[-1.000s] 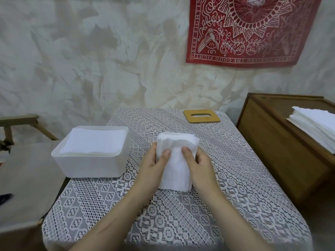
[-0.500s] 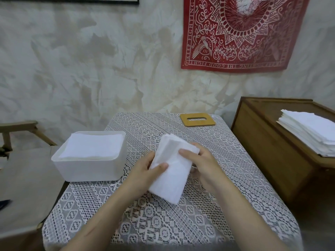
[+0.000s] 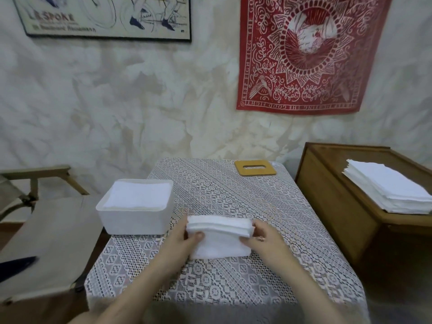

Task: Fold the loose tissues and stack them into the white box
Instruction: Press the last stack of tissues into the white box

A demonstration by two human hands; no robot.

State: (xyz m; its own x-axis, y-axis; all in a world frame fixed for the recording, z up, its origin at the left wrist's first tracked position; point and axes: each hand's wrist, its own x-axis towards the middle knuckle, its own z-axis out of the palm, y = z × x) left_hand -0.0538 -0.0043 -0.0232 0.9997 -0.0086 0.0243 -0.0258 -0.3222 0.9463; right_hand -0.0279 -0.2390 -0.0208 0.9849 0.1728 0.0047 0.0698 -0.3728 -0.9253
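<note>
White box (image 3: 134, 219) at worktop's (image 3: 233, 288) left edge, filled w/ folded tissues (image 3: 138, 195) nearly to rim. Just right of box, nearer the person: tissue bundle (image 3: 219, 242), left hand (image 3: 183, 243) & right hand (image 3: 267, 240) pinching its two ends, thumbs on near face, other fingers behind. Far right of box: wooden chest (image 3: 332, 206) w/ loose tissue stack (image 3: 388, 188). Beyond box, to its right: slotted wooden lid (image 3: 255, 168). Wall behind box: red cloth (image 3: 304, 52), poster (image 3: 105, 15).

Folded tissues (image 3: 219, 242) now crosswise
</note>
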